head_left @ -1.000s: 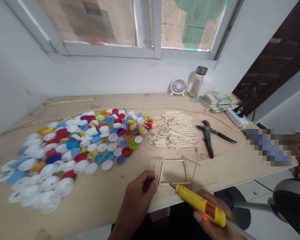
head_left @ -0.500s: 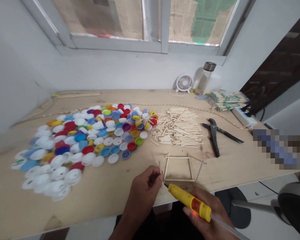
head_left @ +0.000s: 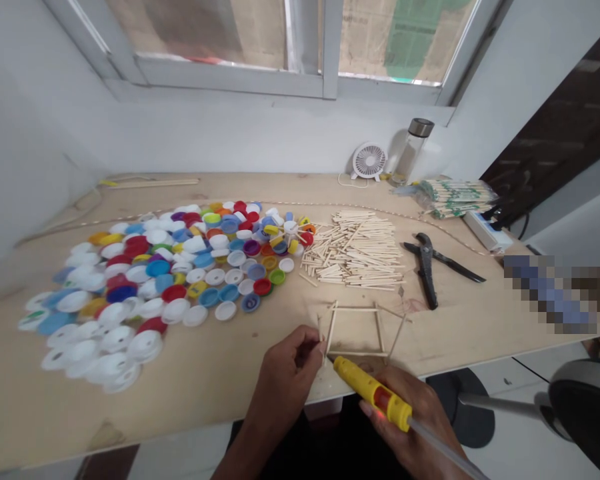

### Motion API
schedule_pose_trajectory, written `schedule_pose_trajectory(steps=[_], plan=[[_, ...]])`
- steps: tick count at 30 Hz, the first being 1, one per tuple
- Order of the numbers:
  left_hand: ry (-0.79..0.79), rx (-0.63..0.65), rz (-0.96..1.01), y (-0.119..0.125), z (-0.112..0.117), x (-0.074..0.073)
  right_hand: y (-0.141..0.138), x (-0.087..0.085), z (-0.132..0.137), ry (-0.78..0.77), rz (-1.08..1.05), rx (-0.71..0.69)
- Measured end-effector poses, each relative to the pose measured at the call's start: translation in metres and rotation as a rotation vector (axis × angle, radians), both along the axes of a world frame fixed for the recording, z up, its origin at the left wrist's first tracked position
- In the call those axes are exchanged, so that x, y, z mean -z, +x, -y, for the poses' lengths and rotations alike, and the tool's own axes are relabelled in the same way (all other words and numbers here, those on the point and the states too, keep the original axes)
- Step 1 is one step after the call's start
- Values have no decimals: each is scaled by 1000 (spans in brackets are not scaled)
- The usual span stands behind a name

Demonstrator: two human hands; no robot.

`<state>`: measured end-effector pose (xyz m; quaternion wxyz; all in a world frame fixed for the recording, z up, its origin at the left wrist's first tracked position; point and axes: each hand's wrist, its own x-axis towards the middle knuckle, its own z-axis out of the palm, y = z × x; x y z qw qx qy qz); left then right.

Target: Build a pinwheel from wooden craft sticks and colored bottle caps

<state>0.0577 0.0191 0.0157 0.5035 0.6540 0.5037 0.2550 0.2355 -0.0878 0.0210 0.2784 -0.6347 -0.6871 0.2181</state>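
Note:
A frame of thin wooden sticks point(head_left: 355, 353) lies near the table's front edge, a square with side sticks at its left and right. My left hand point(head_left: 293, 367) pinches a stick at the frame's left side, near its front left corner. In my right hand point(head_left: 413, 407) is a yellow hot glue gun point(head_left: 363, 383) with a small red light glowing. A clear glue stick point(head_left: 443, 448) runs out of its back end. The dark nozzle is at the front left corner of the frame, close to my left fingertips; whether it touches the wood I cannot tell.
Many coloured bottle caps point(head_left: 157, 268) spread over the left of the table. Behind the frame lies a pile of cut sticks point(head_left: 363, 250). Pliers point(head_left: 426, 270), a power strip point(head_left: 487, 230), bagged sticks point(head_left: 455, 197), a small fan point(head_left: 369, 161) and a glass bottle point(head_left: 411, 153) stand or lie farther right.
The view has shifted slightly. My right hand and the glue gun have moved a little to the left, the nozzle staying by the corner. My left hand keeps its pinch.

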Motion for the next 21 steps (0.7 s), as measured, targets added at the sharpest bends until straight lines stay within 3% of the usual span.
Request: schedule_pose_trajectory(steps=[18,21], plan=[[28,-29,26,1,1,-3,-3,-5,-1,-85,-21,10],[32,-36,20,0,0,-4,-3,-7,-4,-43,-5,13]])
